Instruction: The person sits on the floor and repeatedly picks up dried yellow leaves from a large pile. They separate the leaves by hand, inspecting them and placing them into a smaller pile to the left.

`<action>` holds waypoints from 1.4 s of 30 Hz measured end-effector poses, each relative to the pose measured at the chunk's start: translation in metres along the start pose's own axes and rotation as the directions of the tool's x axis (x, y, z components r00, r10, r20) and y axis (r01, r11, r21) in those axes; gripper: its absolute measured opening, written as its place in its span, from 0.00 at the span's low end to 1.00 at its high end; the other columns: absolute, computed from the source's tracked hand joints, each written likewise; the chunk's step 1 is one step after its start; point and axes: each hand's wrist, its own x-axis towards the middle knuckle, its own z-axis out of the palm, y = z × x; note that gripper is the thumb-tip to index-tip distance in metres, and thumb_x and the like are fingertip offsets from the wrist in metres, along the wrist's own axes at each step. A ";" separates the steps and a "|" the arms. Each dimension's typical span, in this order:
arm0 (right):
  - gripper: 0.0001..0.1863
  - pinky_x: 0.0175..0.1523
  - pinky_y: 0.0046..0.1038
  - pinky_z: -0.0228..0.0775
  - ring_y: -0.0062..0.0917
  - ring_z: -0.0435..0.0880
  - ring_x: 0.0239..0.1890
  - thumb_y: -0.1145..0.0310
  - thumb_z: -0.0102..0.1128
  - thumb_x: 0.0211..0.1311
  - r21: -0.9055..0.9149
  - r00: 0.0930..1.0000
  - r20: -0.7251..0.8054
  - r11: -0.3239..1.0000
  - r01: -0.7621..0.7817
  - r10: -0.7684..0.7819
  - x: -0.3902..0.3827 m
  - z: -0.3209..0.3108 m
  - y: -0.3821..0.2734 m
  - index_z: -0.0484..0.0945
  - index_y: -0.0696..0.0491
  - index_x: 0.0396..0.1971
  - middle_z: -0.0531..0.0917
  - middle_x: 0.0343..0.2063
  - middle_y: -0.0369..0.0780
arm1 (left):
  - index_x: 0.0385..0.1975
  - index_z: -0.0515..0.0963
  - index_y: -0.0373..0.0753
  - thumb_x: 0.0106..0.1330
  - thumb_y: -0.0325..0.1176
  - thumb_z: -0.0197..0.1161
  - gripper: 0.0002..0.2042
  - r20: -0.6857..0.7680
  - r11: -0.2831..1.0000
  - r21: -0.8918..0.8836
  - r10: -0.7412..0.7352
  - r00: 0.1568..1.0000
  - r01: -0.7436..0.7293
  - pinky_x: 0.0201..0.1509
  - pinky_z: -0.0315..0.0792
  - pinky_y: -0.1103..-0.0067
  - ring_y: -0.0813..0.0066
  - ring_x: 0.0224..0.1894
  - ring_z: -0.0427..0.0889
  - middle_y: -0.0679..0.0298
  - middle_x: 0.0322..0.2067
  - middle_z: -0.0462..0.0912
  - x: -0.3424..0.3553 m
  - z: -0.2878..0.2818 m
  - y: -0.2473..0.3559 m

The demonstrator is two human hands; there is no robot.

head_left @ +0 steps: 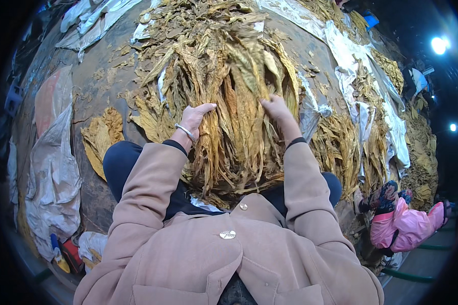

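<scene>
Free to pass low on the left, over the bare brown ground [104, 89] between the long pale sheet [55, 173] and the leaf heap [241, 127]. Hindered partway by the loose leaves [105, 136] just beside the left knee [119, 162]. Blocked straight ahead by the heap. Open again beyond its far right edge, along a narrower strip up to the white cloth [345, 76]. Crowded nearer on the right by leaf bundles [336, 147], close to the right knee [334, 188].

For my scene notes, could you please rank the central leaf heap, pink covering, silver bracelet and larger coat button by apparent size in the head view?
1. Central leaf heap
2. Pink covering
3. Silver bracelet and larger coat button: too alike to rank
</scene>
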 end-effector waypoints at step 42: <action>0.20 0.43 0.37 0.66 0.36 0.72 0.42 0.58 0.61 0.54 -0.378 0.938 -0.320 0.926 0.005 -0.136 -0.072 0.050 -0.009 0.70 0.58 0.39 0.73 0.36 0.47 | 0.43 0.75 0.31 0.49 0.37 0.73 0.24 0.057 1.000 0.006 0.007 0.998 -0.007 0.52 0.67 0.75 0.71 0.46 0.75 0.59 0.42 0.78 0.011 -0.009 -0.006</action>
